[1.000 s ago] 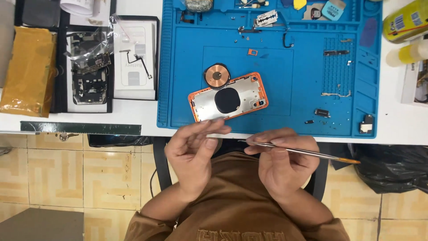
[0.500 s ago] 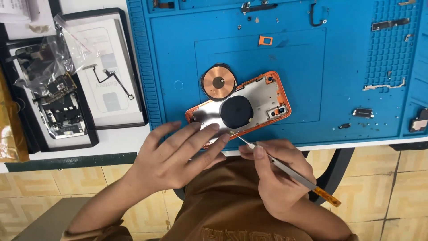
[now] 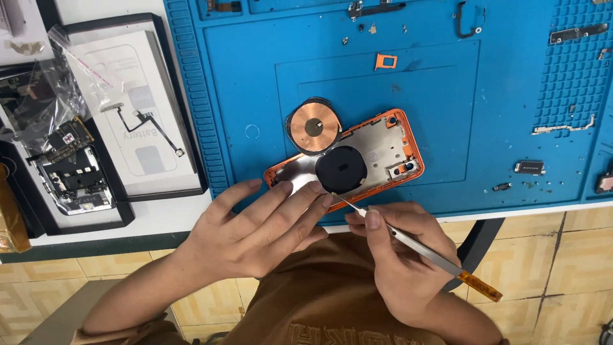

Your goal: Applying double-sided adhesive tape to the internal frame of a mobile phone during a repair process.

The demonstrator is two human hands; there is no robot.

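An orange phone housing [image 3: 377, 150] lies open and tilted on the blue work mat [image 3: 447, 96], with a black round pad [image 3: 341, 170] in its middle and a copper coil [image 3: 313, 127] at its upper left corner. My left hand [image 3: 255, 227] rests its fingertips on the housing's lower left end. My right hand [image 3: 399, 255] grips thin metal tweezers [image 3: 415, 246] with an amber tail; their tip touches the lower edge of the black pad.
An orange card tray [image 3: 385, 61], small screws and metal brackets [image 3: 562, 128] lie scattered on the mat. Left of the mat sit a white battery box [image 3: 137, 108] with a flex cable and a black tray holding a circuit board [image 3: 70, 166].
The view has closed in on the housing. My left hand has moved up from the table edge onto the housing, and the tweezers' tip has come up to the black pad.
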